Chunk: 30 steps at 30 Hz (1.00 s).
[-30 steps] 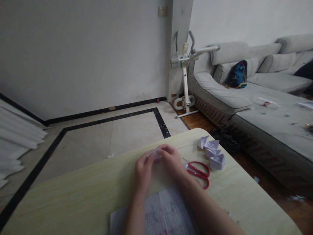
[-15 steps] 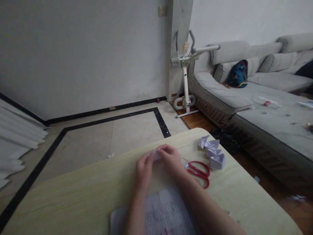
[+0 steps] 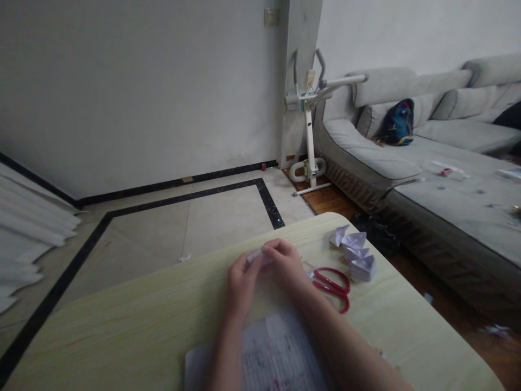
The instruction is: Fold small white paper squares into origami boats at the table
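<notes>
Both my hands meet over the middle of a pale wooden table (image 3: 122, 320). My left hand (image 3: 240, 282) and my right hand (image 3: 287, 266) pinch a small folded piece of white paper (image 3: 257, 255) between their fingertips, just above the tabletop. Most of the paper is hidden by my fingers. A sheet of written-on paper (image 3: 277, 353) lies under my forearms at the near edge. Red-handled scissors (image 3: 331, 285) lie just right of my right hand. A small pile of folded white paper shapes (image 3: 356, 252) sits beyond the scissors near the table's right edge.
A grey sofa (image 3: 427, 163) with a dark blue bag (image 3: 396, 122) runs along the right. A white exercise machine (image 3: 309, 136) stands by the wall pillar. Tiled floor with a black border lies beyond the table. White slats (image 3: 24, 228) show at the far left.
My fingers have shifted slightly on the small paper, which now shows a little more between the fingertips. Nothing else on the table has moved.
</notes>
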Motion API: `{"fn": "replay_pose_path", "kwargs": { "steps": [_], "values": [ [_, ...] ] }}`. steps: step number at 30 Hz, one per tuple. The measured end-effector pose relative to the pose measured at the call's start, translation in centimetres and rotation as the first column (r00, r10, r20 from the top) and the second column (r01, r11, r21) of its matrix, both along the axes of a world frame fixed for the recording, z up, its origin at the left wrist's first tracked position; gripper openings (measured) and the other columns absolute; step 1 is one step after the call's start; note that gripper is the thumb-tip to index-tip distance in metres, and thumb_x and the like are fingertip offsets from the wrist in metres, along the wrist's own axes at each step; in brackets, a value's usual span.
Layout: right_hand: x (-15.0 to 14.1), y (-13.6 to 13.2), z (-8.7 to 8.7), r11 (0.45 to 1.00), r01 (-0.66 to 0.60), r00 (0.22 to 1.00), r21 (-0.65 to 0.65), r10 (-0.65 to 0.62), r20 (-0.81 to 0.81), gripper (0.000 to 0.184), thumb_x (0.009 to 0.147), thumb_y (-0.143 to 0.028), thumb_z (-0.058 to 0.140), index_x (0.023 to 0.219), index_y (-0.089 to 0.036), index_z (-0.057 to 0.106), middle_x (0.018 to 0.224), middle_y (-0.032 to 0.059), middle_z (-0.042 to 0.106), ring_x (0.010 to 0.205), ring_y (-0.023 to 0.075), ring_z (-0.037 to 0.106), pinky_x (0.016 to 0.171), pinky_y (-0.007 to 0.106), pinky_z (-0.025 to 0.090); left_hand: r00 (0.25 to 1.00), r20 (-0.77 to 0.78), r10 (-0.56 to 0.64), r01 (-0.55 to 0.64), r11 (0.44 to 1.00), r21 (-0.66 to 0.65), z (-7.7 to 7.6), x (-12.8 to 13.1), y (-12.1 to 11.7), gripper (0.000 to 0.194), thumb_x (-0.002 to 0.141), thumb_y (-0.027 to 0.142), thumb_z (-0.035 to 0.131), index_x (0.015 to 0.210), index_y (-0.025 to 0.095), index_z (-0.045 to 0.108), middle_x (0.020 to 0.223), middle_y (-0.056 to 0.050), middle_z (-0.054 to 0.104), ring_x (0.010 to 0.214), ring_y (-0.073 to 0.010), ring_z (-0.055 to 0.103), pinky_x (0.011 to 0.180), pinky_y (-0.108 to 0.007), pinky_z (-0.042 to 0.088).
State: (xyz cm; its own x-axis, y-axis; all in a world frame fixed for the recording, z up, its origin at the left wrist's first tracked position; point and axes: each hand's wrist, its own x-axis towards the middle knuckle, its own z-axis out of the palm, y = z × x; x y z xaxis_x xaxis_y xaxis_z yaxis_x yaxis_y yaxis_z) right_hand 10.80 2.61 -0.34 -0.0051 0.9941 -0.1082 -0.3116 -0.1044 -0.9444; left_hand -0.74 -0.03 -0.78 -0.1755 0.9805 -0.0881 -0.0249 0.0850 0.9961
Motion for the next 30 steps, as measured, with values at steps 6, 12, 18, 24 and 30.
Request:
{"fn": "replay_pose_path", "kwargs": {
  "steps": [6, 12, 18, 24, 30],
  "values": [
    [-0.01, 0.03, -0.45, 1.0, -0.004, 1.0, 0.021, 0.004, 0.024, 0.012, 0.07, -0.027, 0.068, 0.066, -0.018, 0.061, 0.06, -0.0028, 0.061, 0.057, 0.0131, 0.056, 0.055, 0.023, 0.047, 1.0, 0.026, 0.005, -0.005, 1.0, 0.009, -0.21, -0.04, 0.06, 0.029, 0.078, 0.039, 0.067, 0.092, 0.014, 0.071, 0.085, -0.005, 0.074, 0.081, -0.02, 0.067, 0.072, -0.027, 0.051],
    [-0.15, -0.02, -0.54, 0.999, -0.04, 0.996, 0.03, 0.038, 0.083, 0.01, 0.071, -0.026, 0.066, 0.068, -0.018, 0.062, 0.061, -0.0026, 0.062, 0.058, 0.0138, 0.058, 0.059, 0.024, 0.047, 0.995, 0.096, 0.011, -0.011, 1.0, 0.007, -0.81, -0.11, 0.19, 0.03, 0.076, 0.038, 0.069, 0.094, 0.014, 0.071, 0.085, -0.006, 0.073, 0.08, -0.0199, 0.067, 0.073, -0.029, 0.052],
    [-0.16, 0.02, -0.49, 0.999, -0.027, 0.992, 0.043, 0.021, 0.127, 0.013, 0.071, -0.028, 0.066, 0.066, -0.018, 0.061, 0.061, -0.0022, 0.061, 0.059, 0.0137, 0.057, 0.059, 0.024, 0.046, 0.999, 0.014, 0.043, -0.044, 0.999, 0.031, -0.61, -0.23, 0.09, 0.029, 0.079, 0.039, 0.065, 0.091, 0.014, 0.071, 0.086, -0.007, 0.073, 0.084, -0.0216, 0.066, 0.074, -0.029, 0.05],
    [-0.19, 0.04, -0.38, 0.999, -0.008, 0.99, 0.039, 0.003, 0.14, 0.014, 0.071, -0.029, 0.066, 0.065, -0.018, 0.059, 0.06, -0.0025, 0.059, 0.058, 0.0133, 0.054, 0.058, 0.024, 0.044, 0.998, -0.047, 0.03, -0.029, 0.999, 0.032, -0.43, -0.25, 0.09, 0.03, 0.082, 0.041, 0.061, 0.092, 0.014, 0.071, 0.084, -0.005, 0.072, 0.081, -0.0207, 0.065, 0.073, -0.027, 0.048],
    [-0.42, -0.29, -0.44, 0.996, -0.019, 0.976, 0.084, 0.001, 0.217, 0.015, 0.075, -0.03, 0.063, 0.069, -0.018, 0.06, 0.064, -0.0022, 0.058, 0.061, 0.0133, 0.055, 0.059, 0.023, 0.044, 0.997, -0.047, 0.069, -0.066, 0.996, 0.052, -0.66, -0.35, 0.04, 0.029, 0.082, 0.042, 0.061, 0.087, 0.015, 0.071, 0.08, -0.004, 0.071, 0.08, -0.0204, 0.063, 0.072, -0.027, 0.048]
  ]
}}
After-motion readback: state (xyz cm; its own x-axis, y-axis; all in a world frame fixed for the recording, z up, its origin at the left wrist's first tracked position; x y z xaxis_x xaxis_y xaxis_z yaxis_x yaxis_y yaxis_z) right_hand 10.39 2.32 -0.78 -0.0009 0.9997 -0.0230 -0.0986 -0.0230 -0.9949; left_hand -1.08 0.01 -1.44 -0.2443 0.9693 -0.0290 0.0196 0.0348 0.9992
